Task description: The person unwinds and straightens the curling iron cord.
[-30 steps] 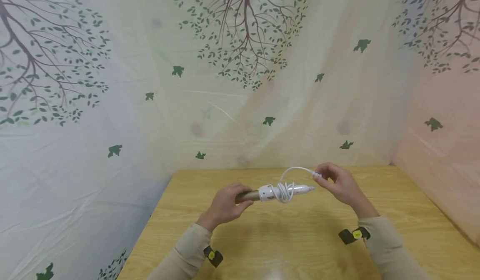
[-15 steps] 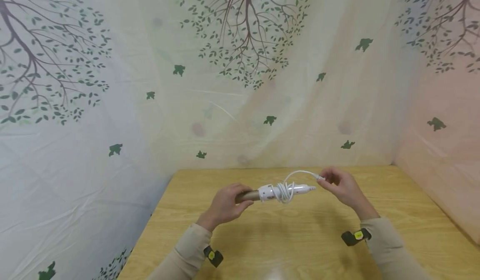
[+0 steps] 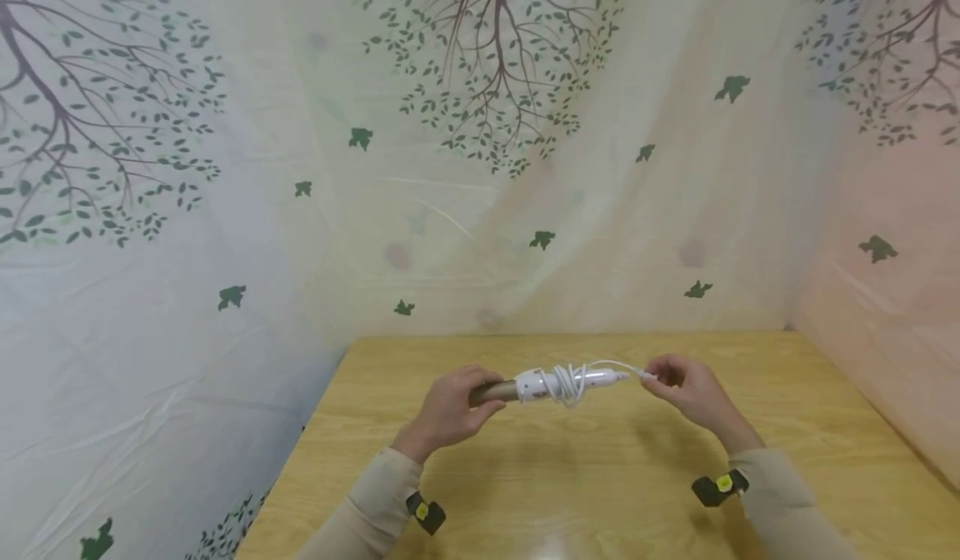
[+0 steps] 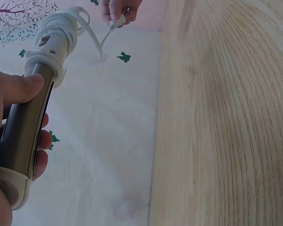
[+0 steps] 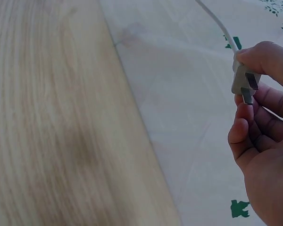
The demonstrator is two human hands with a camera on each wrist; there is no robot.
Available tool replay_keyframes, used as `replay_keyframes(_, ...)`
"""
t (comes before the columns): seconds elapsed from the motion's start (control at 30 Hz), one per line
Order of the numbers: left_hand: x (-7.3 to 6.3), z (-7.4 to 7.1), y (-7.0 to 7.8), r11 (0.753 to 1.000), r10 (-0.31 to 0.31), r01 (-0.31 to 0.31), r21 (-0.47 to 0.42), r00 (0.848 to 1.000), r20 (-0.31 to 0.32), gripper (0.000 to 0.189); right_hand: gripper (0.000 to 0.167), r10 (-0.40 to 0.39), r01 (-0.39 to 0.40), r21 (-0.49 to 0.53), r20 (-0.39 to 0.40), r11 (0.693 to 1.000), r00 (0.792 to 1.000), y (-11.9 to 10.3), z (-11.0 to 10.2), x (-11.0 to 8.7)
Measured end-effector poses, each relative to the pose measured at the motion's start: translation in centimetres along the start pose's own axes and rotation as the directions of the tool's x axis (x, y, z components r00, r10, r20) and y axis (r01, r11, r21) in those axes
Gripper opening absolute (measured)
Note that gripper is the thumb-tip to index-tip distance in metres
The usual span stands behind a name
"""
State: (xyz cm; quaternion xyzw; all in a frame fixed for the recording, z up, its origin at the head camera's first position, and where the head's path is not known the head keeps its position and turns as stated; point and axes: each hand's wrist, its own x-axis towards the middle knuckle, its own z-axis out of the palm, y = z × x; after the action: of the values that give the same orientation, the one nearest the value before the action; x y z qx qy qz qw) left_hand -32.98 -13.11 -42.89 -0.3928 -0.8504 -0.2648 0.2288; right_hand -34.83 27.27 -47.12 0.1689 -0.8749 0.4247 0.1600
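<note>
Left hand (image 3: 452,407) grips gold-and-white wand (image 4: 27,123), cord (image 3: 568,385) coiled round it; right hand (image 3: 696,395) pinches two-pronged plug (image 5: 243,77), above worktop (image 3: 570,485).

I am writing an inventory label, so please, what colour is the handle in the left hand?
The handle is bronze-brown; it shows best in the left wrist view.

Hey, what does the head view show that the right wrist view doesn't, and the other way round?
Only head: the left hand gripping a wand and both sleeves.
Only right wrist: two metal prongs on the plug, too small to make out from the head.
Both: the right hand pinching the plug, white cord, wooden table, printed curtain.
</note>
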Motion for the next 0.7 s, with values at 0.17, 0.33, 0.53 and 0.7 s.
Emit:
replay_keyframes(0.17,-0.1,0.1,-0.1,1.0,-0.004,0.004,0.005,1.0,0.0,0.026,0.014,0.026,-0.025,-0.03,0.042,0.999,0.999,0.5,0.2,-0.7)
replay_keyframes(0.33,-0.1,0.1,-0.2,1.0,-0.021,0.021,0.007,1.0,0.0,0.026,0.013,0.033,-0.028,-0.065,0.076,0.997,0.997,0.9,0.1,-1.5)
replay_keyframes(0.53,-0.2,0.0,-0.5,1.0,-0.021,0.021,0.02,1.0,-0.011,0.026,0.015,0.046,-0.037,-0.086,0.101,0.996,0.994,1.0,-0.2,-2.2)
replay_keyframes(0.7,-0.2,0.0,-0.5,1.0,-0.013,0.013,0.017,1.0,-0.009,0.026,0.013,0.042,-0.032,-0.096,0.111,0.995,0.993,1.3,-0.1,-3.0)
